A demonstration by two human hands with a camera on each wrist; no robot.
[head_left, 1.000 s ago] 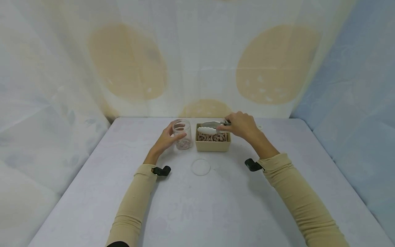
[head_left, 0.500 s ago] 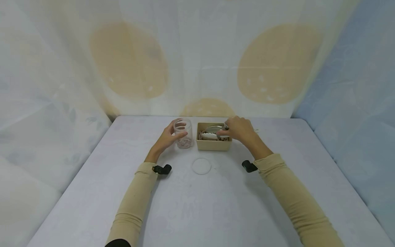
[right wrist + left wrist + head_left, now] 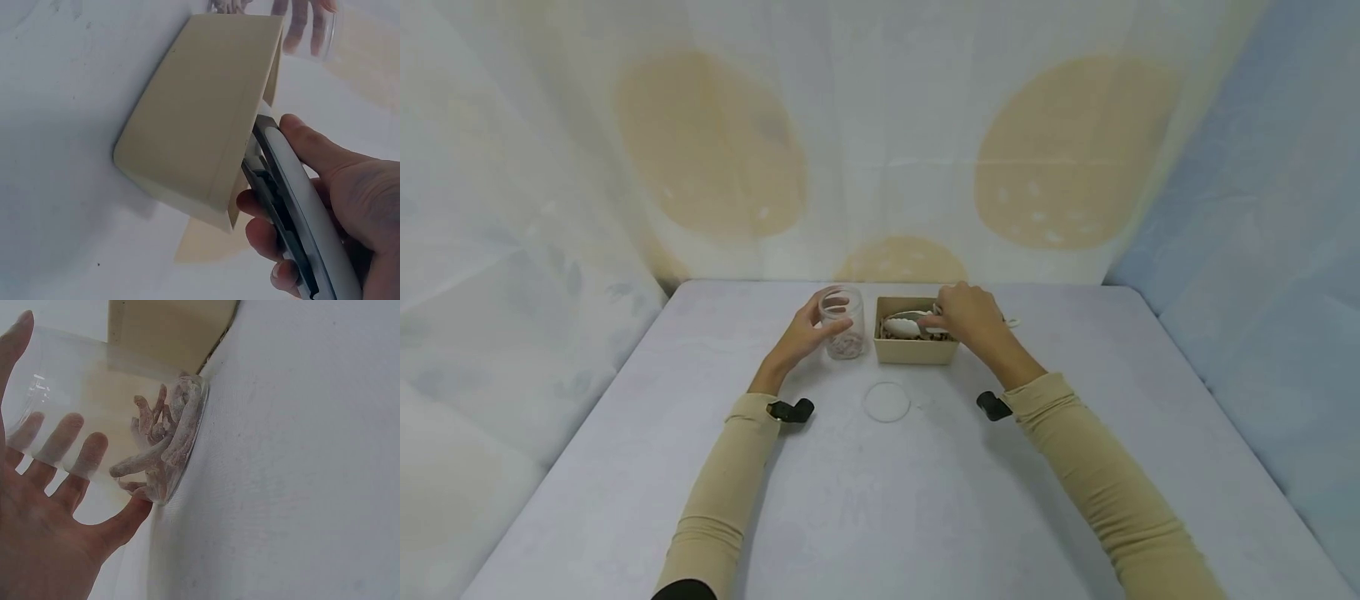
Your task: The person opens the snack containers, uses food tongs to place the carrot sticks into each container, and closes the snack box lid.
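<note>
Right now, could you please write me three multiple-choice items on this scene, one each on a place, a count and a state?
1. Where does the round clear lid lie?
A. on the jar
B. on the table, nearer the person than the box
C. inside the box

2. How many hands touch the clear jar?
A. none
B. one
C. two

3. What state is the jar in?
A. open, with some strips at its bottom
B. closed and full
C. lying on its side

Answers: 1 B, the lid rests flat on the table in front of the beige box. 2 B, only the left hand holds it; the right hand grips the tongs. 3 A, its mouth is bare, and the left wrist view shows strips low inside.
</note>
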